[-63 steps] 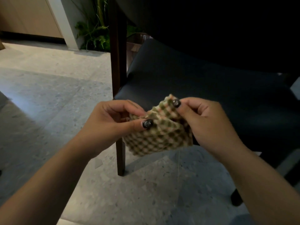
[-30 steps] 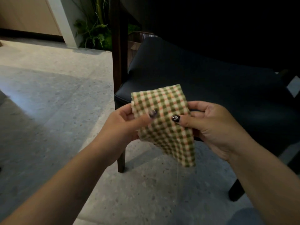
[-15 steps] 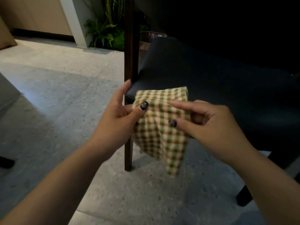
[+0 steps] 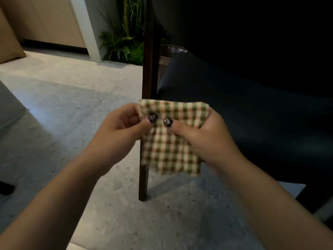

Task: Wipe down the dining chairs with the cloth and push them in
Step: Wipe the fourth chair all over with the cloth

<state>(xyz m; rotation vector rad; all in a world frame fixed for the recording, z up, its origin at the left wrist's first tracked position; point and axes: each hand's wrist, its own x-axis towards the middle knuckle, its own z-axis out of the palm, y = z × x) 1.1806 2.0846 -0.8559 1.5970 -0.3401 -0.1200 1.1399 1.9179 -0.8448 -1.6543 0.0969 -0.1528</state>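
Observation:
A green, cream and orange checked cloth (image 4: 173, 141) hangs folded flat between both hands at the middle of the view. My left hand (image 4: 122, 130) pinches its upper left corner with thumb on front. My right hand (image 4: 203, 138) holds its right side, thumb pressed on the front, fingers behind. Just beyond the cloth is a dining chair with a dark padded seat (image 4: 243, 109) and a dark wooden leg (image 4: 146, 177) standing on the floor. The chair's upper parts are lost in shadow.
Grey speckled floor (image 4: 72, 114) spreads to the left and in front. Green potted plants (image 4: 124, 46) stand behind the chair beside a white post and beige cabinet panels (image 4: 45, 20). A dark object (image 4: 5, 188) sits at the far left edge.
The cloth went from bunched up to spread and folded into a flat rectangle between both hands. The view shifted slightly, with the chair leg now more central.

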